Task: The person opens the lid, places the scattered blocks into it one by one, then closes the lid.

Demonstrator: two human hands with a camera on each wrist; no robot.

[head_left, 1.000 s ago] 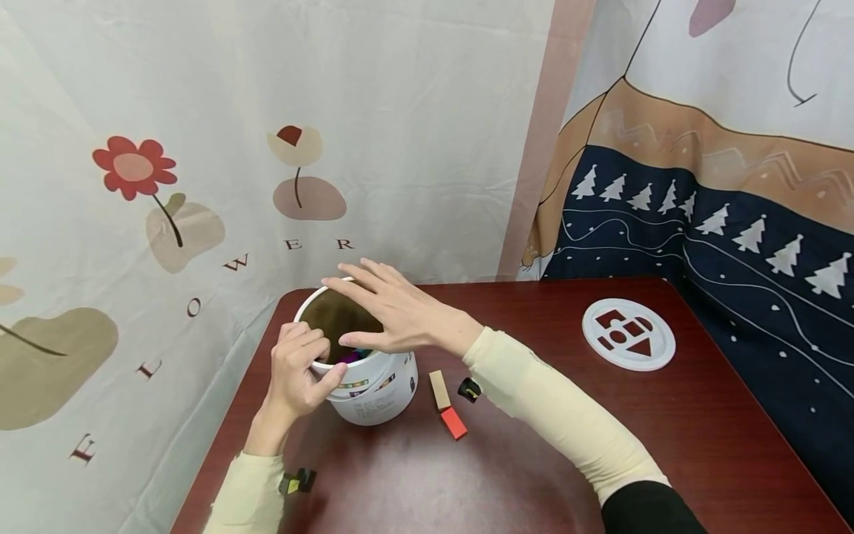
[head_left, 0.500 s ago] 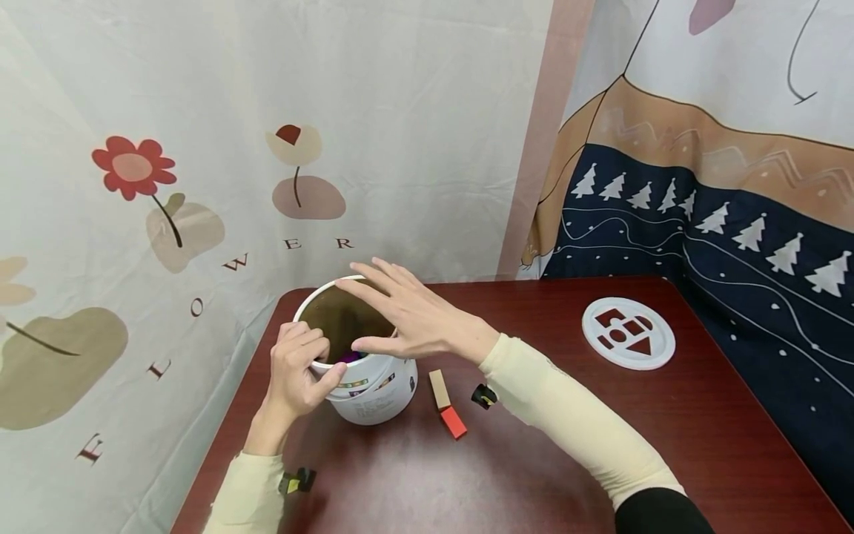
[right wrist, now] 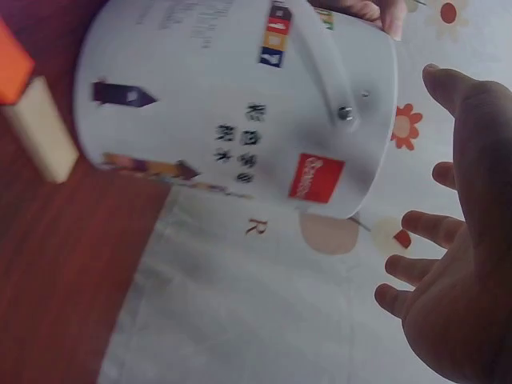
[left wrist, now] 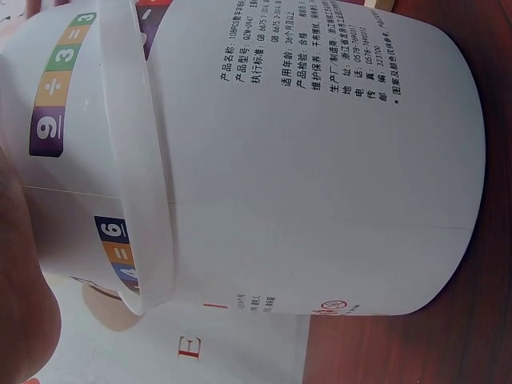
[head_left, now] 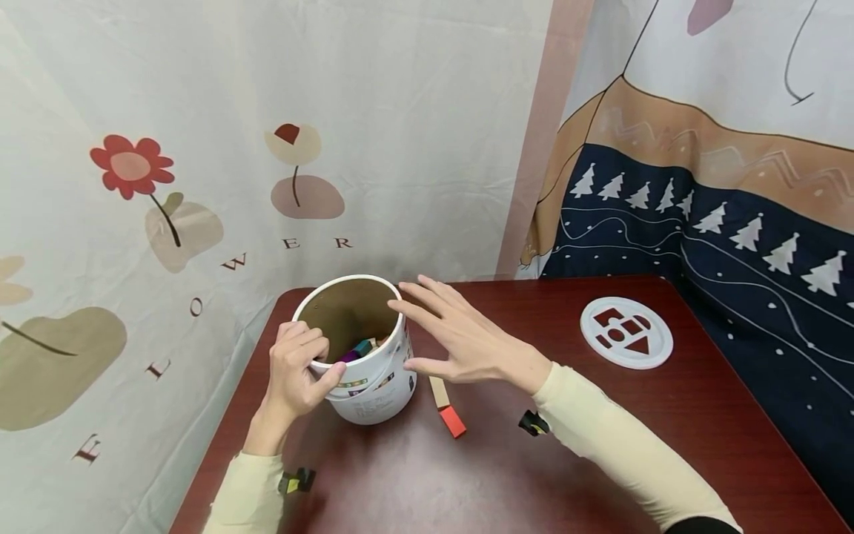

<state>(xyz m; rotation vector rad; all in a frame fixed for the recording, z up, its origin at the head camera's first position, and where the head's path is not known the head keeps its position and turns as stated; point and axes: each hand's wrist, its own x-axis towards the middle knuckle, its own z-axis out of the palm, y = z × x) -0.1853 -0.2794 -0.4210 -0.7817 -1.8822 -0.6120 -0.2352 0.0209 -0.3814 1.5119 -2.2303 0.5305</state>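
A white bucket (head_left: 373, 400) with printed labels stands on the table, its top uncovered. Coloured blocks (head_left: 363, 348) lie at the bottom inside it. My left hand (head_left: 295, 367) grips the bucket's near-left rim, fingers curled inside and thumb outside. The right hand (head_left: 460, 334) hovers beside the bucket's right side with fingers spread and nothing in it; in the right wrist view its fingers are apart from the bucket. Below that hand, a plain wooden block (head_left: 439, 393) and a red block (head_left: 453, 422) lie end to end on the table.
A white round lid (head_left: 657, 345) with shape cutouts lies at the right of the dark red table (head_left: 567, 460). Behind the table hangs a printed curtain (head_left: 414, 148), close to its back edge.
My right hand has moved right, from over the bucket's opening to beside it, so more of the blocks inside shows. The left hand stays on the rim.
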